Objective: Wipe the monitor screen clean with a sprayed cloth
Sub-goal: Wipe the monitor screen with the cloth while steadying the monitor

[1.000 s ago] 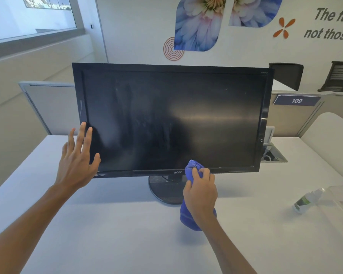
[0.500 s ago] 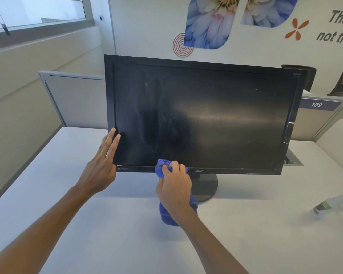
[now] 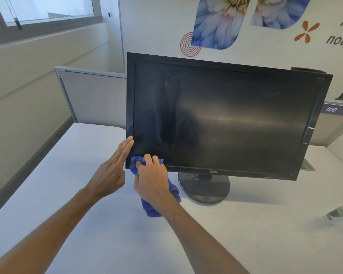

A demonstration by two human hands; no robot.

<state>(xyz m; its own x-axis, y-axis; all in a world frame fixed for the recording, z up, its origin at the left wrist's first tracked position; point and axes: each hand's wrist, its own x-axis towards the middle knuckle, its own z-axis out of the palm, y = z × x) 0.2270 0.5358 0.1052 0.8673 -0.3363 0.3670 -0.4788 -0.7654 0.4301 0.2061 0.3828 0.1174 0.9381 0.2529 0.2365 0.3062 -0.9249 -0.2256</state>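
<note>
At the lower left corner of the monitor (image 3: 222, 115), the right hand (image 3: 153, 180) grips the blue cloth (image 3: 136, 165) and presses its bunched top against the glass, while the rest of the cloth hangs below the wrist. The left hand (image 3: 111, 173) has straight, released fingers (image 3: 127, 145) touching the left bezel. The screen faces the person and its long axis runs left to right, so the smeared area lies up and to the right of the cloth; the right hand is nearer it. The monitor stands on the white bench (image 3: 67, 194).
</note>
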